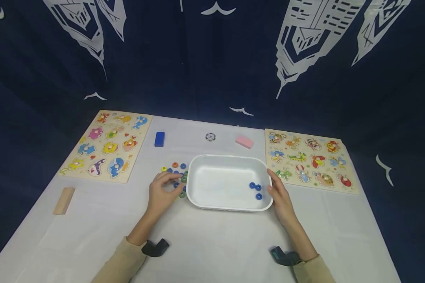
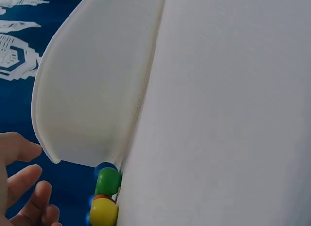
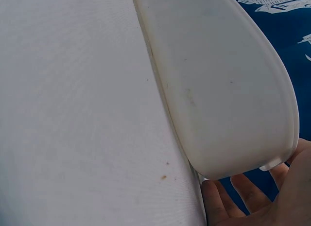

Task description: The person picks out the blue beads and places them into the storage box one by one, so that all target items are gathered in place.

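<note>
Head view: soft, diffuse light on the white cloth-covered desk [image 1: 216, 247]; the navy-blue, white-printed fabric curtain [image 1: 202, 59] dims toward 9 and 3 o'clock. Wrist views: the white, round-cornered tray [image 2: 97, 80] softly shaded; desk greying toward 4 o'clock (left), 8 o'clock (right).

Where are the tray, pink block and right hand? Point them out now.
Tray [image 1: 221, 184]: head view, bare inside floor.
Pink block [image 1: 244, 142]: head view, middle of its upper side.
Right hand [image 1: 282, 199]: head view, middle of the hand.
</note>
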`<state>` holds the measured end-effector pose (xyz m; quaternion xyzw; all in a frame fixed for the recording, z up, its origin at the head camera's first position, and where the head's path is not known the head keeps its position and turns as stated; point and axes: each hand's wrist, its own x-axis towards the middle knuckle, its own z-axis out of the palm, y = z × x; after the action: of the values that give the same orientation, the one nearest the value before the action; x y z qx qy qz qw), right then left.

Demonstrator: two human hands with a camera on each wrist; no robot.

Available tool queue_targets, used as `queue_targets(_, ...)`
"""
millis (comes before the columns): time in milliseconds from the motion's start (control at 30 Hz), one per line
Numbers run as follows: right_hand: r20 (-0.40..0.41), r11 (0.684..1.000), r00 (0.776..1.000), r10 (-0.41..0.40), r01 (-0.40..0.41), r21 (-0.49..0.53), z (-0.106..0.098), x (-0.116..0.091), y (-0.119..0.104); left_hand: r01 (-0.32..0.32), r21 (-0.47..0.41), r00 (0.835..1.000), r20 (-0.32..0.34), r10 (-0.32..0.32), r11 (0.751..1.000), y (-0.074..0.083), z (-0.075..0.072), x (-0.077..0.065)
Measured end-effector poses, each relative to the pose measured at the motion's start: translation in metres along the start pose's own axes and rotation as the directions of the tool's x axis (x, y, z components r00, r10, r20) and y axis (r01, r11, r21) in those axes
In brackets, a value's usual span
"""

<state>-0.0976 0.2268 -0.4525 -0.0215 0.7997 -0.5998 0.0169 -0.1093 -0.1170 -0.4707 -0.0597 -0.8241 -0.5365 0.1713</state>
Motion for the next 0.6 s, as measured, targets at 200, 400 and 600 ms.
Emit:
queue_targets(200,0.0,1.0,1.0,-0.003,0.003,-0.006,0.0,-0.001,-0.001,-0.045,0.2,0.999,0.003,0.045,0.979,-0.021,0.008,-0.003)
queue_targets(400,-0.012,1.0,1.0,0.002,-0.002,-0.03,0.0,-0.001,-0.002,-0.076,0.376,0.997,0.042,0.065,0.924,-0.028,0.014,-0.004)
queue_targets(600,-0.011,1.0,1.0,-0.002,0.002,-0.016,0.001,0.0,-0.002,-0.106,0.462,0.994,0.053,0.091,0.881,-0.028,0.016,-0.005)
